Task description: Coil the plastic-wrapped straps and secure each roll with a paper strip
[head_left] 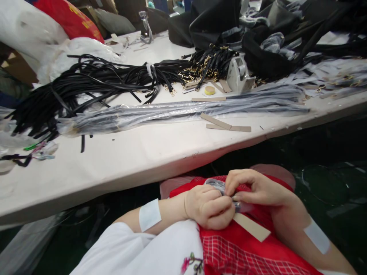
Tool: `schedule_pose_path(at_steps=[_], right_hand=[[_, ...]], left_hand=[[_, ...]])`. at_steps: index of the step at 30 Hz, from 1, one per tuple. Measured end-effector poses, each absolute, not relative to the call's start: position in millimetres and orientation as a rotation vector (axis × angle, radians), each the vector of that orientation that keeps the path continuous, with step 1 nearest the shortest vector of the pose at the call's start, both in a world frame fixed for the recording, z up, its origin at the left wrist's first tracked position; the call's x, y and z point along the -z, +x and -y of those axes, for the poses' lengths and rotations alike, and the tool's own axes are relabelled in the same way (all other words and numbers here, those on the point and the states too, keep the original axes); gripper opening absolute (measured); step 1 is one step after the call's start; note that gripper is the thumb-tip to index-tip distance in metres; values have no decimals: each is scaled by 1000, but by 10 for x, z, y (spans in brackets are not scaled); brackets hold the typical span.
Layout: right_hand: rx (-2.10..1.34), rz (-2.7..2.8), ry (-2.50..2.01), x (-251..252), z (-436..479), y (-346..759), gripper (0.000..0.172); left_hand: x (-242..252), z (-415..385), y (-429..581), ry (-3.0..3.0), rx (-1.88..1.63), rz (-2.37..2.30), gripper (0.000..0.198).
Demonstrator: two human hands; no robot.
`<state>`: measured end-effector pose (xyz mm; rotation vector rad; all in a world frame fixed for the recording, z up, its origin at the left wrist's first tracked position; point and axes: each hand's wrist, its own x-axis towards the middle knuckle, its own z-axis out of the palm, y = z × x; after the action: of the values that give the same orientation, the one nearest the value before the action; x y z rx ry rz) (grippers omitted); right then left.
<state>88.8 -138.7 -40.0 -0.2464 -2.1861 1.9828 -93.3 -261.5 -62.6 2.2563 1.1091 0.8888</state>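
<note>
Both hands rest over my lap on a red apron (246,248). My left hand (209,206) is closed in a fist around a small bundle in clear plastic wrap (216,184). My right hand (252,187) pinches the same wrapped bundle from the right, fingers pressed together. A tan cardboard strip (252,227) sticks out below the hands toward the lower right. What lies inside the wrap is mostly hidden by the fingers.
A white table (129,160) stretches ahead. On it lie a pile of black straps (86,84), a long plastic-wrapped bundle (177,112), loose cardboard strips (226,126), a tape dispenser (239,74), a small tape roll (210,90) and black bags (258,34) at the back.
</note>
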Motion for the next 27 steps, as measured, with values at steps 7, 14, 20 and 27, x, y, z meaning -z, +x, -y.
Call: schedule_pose_path(at_steps=[7, 14, 20, 27], right_hand=[[-1615, 2451, -445, 230, 1486, 918, 12], [-1698, 2403, -385, 177, 1451, 966, 15], [-1711, 2478, -214, 149, 1435, 872, 11], [-1482, 2311, -659, 405, 1503, 742, 21]], left_hand=[[706, 2666, -922, 2223, -926, -994, 18], [634, 2612, -931, 2409, -605, -883, 24], [614, 2610, -907, 2338, -792, -859, 21], [650, 2547, -856, 1767, -1400, -1369, 15]])
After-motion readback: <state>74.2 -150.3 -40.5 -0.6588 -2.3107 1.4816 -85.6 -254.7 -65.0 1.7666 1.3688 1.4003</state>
